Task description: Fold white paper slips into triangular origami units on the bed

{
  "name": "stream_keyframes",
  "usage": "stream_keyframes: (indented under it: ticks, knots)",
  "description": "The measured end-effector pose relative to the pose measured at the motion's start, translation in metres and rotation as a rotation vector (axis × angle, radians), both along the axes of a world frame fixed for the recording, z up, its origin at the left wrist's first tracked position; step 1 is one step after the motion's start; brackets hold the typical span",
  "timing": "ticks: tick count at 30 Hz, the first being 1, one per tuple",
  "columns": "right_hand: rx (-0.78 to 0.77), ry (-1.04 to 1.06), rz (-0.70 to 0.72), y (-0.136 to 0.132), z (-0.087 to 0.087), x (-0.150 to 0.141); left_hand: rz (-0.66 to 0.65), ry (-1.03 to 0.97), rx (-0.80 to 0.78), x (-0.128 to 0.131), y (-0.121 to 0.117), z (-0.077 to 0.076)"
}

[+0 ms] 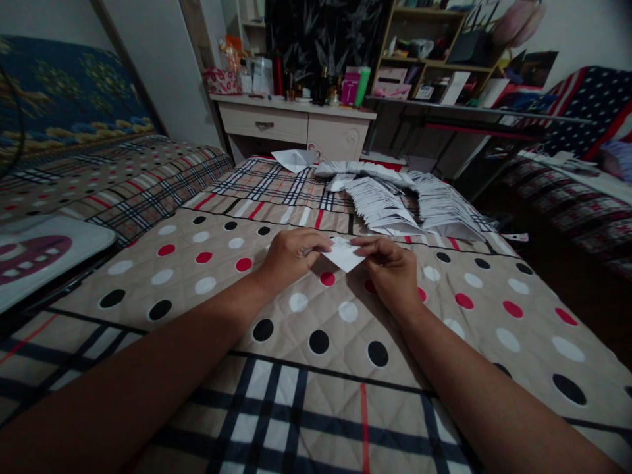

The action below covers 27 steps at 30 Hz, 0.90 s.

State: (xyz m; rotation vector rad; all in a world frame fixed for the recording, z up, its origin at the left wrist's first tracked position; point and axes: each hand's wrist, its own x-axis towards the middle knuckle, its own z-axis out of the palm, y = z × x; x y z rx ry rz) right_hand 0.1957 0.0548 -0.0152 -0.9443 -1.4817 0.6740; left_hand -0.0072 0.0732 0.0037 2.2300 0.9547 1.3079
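My left hand (291,255) and my right hand (390,268) both pinch a small folded white paper piece (344,254) between them, just above a quilted bed cover (316,342) with black, white and red dots. The left fingers grip its left edge, the right fingers its right corner. Beyond my hands, long rows of several similar folded white paper pieces (405,201) lie stacked on the cover. A larger folded white sheet (295,158) rests at the far end of the bed.
A white dresser (291,125) with bottles and boxes stands behind the bed. Shelves (434,66) with clutter are at the back right. A second bed (582,191) lies to the right, a patterned couch (74,164) to the left.
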Motion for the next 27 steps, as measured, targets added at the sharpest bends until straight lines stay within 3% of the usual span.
stream_keyframes:
  ticks: [6,14,17,23,27]
  knots:
    - [0.102,-0.495,-0.078,0.002,-0.001,0.005,-0.098,0.361,0.164,-0.004,0.008,-0.008]
    - [0.112,-0.721,-0.004,-0.003,0.007,0.003,-0.086,0.646,0.257,-0.001,-0.002,-0.002]
    - [0.057,-0.702,0.007,-0.003,0.008,0.004,-0.090,0.580,0.146,-0.001,-0.002,-0.002]
    - [-0.132,-0.539,-0.009,0.002,0.005,0.006,-0.068,0.250,-0.214,0.001,0.013,-0.013]
    - [-0.206,-0.507,-0.076,0.005,0.004,0.004,-0.009,0.186,-0.307,0.005,0.018,-0.016]
